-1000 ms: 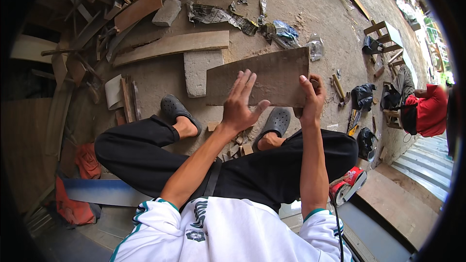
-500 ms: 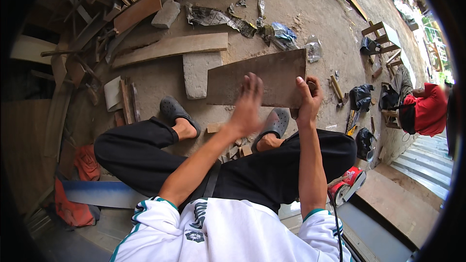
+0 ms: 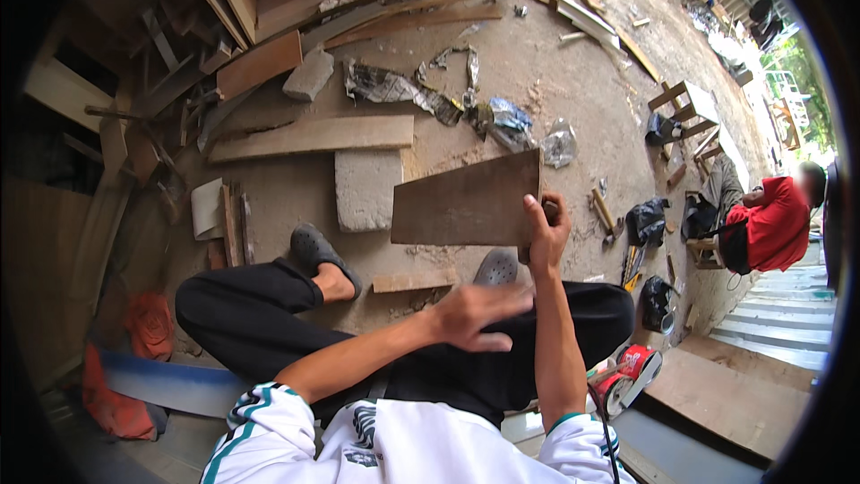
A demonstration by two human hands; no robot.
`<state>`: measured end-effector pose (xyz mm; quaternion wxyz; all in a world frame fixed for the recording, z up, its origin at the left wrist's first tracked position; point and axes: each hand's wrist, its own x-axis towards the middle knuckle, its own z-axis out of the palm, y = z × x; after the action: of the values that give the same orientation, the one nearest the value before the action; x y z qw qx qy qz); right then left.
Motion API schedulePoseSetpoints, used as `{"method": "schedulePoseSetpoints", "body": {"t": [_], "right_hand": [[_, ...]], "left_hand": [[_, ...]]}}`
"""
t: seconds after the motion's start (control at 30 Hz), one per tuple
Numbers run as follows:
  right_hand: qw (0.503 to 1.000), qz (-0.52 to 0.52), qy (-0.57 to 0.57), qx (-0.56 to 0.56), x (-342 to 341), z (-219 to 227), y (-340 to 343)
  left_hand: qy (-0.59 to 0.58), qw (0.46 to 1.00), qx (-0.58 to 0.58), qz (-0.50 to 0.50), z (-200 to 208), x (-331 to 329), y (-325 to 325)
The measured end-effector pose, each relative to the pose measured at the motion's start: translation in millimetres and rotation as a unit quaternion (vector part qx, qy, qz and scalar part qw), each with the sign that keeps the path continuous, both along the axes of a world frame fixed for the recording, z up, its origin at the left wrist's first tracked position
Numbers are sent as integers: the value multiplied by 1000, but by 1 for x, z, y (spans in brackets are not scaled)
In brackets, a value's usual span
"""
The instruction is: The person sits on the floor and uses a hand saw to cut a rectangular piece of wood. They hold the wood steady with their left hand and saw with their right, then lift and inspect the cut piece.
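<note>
A handsaw (image 3: 470,202) with a broad, brown, tapering blade is held out over the floor in front of my legs, its narrow end to the left. My right hand (image 3: 548,237) wraps round the handle at its wide end, thumb up along the near side. Most of the handle is hidden by the fingers. Lower down, over my lap, my left hand (image 3: 475,315) is off the blade with nothing in it, its fingers stretched out to the right and the thumb apart, a little blurred.
Past the saw, a plank (image 3: 313,137) lies across a pale concrete block (image 3: 365,193). By my feet is a short wood strip (image 3: 414,280). A hammer (image 3: 605,212) and black bags (image 3: 647,220) lie at the right. A person in red (image 3: 769,224) sits farther right.
My left hand has come away from the blade's face and drawn back toward my lap. The saw stays in my right hand, now more level. My view has tilted up a little.
</note>
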<state>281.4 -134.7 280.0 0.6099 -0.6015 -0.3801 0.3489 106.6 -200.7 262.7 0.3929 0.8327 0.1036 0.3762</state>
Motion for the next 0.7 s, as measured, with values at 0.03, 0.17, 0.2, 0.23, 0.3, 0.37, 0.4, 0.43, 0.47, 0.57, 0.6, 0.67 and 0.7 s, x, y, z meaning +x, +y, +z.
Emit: {"method": "schedulePoseSetpoints", "body": {"t": [0.03, 0.17, 0.2, 0.23, 0.3, 0.37, 0.4, 0.43, 0.47, 0.57, 0.6, 0.67, 0.7], "right_hand": [[1000, -3, 0, 2, -1, 3, 2], [999, -14, 33, 9, -7, 20, -3], [998, -16, 49, 20, -8, 22, -3], [998, -18, 56, 21, -7, 23, -1], [996, -7, 94, 4, -11, 29, 2], [989, -18, 148, -8, -10, 35, 2], [982, -31, 187, -10, -11, 37, 5], [973, -43, 226, -12, -11, 39, 9], [968, -21, 249, -36, -11, 42, 11], [949, 2, 307, -70, -4, 51, 16], [949, -19, 307, -69, -3, 57, 16], [946, -1, 321, -34, 3, 58, 16], [954, 3, 301, -7, 9, 56, 16]], "left_hand": [[-10, 990, 136, 20, 4, -4, 1], [51, 943, 100, 315, -18, -26, 38], [92, 919, 86, 374, -26, -31, 46], [133, 889, 71, 432, -34, -36, 54], [164, 887, 67, 426, -64, -59, 69], [160, 897, 77, 405, -70, -75, 77], [143, 905, 91, 391, -64, -80, 82], [120, 886, 155, 421, -58, -81, 91], [101, 891, 157, 414, -52, -89, 99], [77, 900, 160, 399, -28, -114, 122], [93, 896, 164, 402, -11, -121, 130], [160, 879, 77, 442, 15, -137, 143], [196, 875, 30, 442, 24, -144, 148]]}}
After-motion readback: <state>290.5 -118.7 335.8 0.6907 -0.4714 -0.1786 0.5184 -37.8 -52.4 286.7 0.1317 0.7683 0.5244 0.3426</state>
